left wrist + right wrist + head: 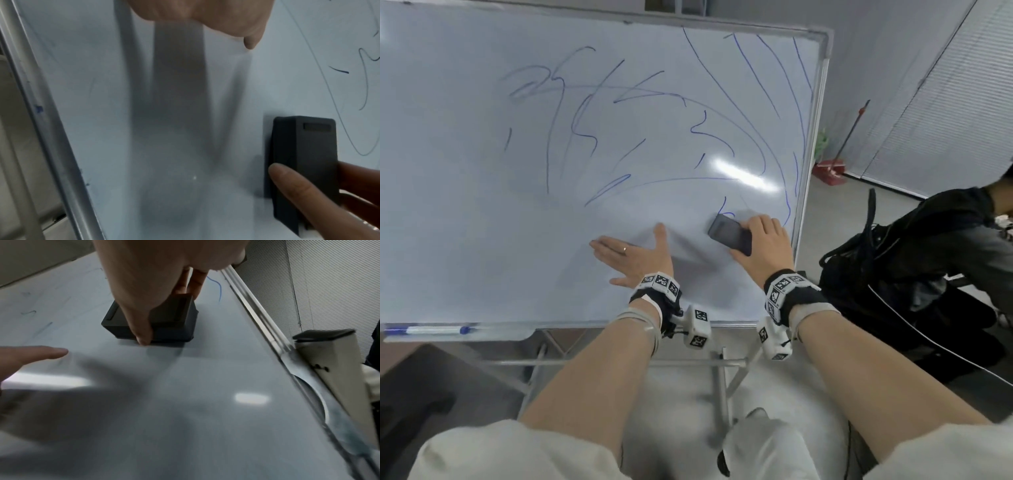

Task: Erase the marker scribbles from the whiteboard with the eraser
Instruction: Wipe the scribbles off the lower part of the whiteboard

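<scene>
The whiteboard (465,212) on its stand carries blue marker scribbles (585,137) over its middle and right side. My right hand (763,245) grips a black eraser (729,234) and presses it flat on the board near the lower right corner, beside a short blue stroke (724,207). In the right wrist view the thumb and fingers clamp the eraser (164,324) from both sides. My left hand (633,255) lies flat on the board left of the eraser, fingers spread. The left wrist view shows the eraser (306,165) held by the other hand.
A blue marker (431,331) lies in the tray at the board's lower left. Another person in dark clothes (935,274) sits close to the right of the board's metal frame (810,144). A red dustpan (830,169) stands behind. The stand's legs (719,383) are below.
</scene>
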`<state>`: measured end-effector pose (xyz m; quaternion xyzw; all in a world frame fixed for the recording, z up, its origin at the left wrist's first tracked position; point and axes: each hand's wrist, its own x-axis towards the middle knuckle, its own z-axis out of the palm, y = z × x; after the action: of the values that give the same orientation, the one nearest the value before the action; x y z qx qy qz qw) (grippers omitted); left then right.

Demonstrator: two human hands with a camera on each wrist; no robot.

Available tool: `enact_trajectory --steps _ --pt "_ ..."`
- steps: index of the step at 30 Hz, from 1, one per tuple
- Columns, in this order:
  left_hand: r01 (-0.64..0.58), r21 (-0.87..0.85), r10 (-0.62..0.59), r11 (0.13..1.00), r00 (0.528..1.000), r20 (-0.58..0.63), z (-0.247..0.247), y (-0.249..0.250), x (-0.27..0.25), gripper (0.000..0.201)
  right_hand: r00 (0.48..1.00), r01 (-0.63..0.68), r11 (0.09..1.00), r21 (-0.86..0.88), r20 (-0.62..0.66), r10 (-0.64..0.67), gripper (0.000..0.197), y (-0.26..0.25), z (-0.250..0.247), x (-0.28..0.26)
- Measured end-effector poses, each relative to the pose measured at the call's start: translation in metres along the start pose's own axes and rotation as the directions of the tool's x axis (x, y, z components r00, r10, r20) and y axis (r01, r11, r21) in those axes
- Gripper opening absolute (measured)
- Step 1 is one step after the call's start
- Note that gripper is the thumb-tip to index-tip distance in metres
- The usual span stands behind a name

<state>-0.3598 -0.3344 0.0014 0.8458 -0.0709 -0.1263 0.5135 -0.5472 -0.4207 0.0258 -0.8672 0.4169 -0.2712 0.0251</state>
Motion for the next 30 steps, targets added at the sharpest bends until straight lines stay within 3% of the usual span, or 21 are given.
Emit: enact_trajectory --steps 6,13,16,18,21,23,25,27,30 --pt "0.015 -0.014 -0.014 1.0 1.0 0.028 -0.006 0.003 0.005 0.13 0.982 -0.085 0.996 0.021 -0.167 0.088 0.046 -0.017 0.001 0.019" --pt "0.024 0.025 -0.025 0.999 1.0 0.003 0.0 0.008 0.009 0.138 0.978 -0.086 0.996 -0.028 -0.195 0.079 0.043 -0.018 0.003 0.028" --pt "0.023 0.04 -0.022 0.999 0.999 -0.024 0.005 0.008 0.009 0.138 0.982 -0.047 0.999 -0.021 -0.185 0.042 0.042 -0.014 0.005 0.026" --pt "0.019 0.059 -0.016 0.998 0.999 -0.051 0.008 0.007 0.009 0.137 0.991 0.047 0.999 -0.024 -0.121 -0.049 0.042 -0.013 0.006 0.025" --pt "0.018 0.083 -0.008 0.996 0.993 -0.115 0.011 0.016 0.008 0.122 0.988 0.14 0.987 -0.072 -0.054 -0.144 0.045 -0.012 -0.004 0.037" --pt "-0.003 0.077 0.014 0.997 0.99 -0.14 0.017 0.032 0.004 0.108 0.978 -0.031 0.999 -0.013 -0.208 0.028 0.05 -0.006 -0.019 0.057" --pt "-0.03 0.049 0.036 0.998 0.99 -0.135 0.026 0.048 0.0 0.102 0.905 -0.235 0.968 0.084 -0.345 0.249 0.053 0.008 -0.036 0.073" --pt "-0.04 0.049 0.045 0.998 0.991 -0.126 0.033 0.055 -0.003 0.1 0.873 -0.288 0.955 0.076 -0.389 0.294 0.052 0.02 -0.041 0.073" --pt "-0.06 0.09 0.073 0.994 0.986 -0.152 0.041 0.05 0.001 0.099 0.966 -0.113 0.993 0.043 -0.228 0.12 0.048 0.012 -0.024 0.051"
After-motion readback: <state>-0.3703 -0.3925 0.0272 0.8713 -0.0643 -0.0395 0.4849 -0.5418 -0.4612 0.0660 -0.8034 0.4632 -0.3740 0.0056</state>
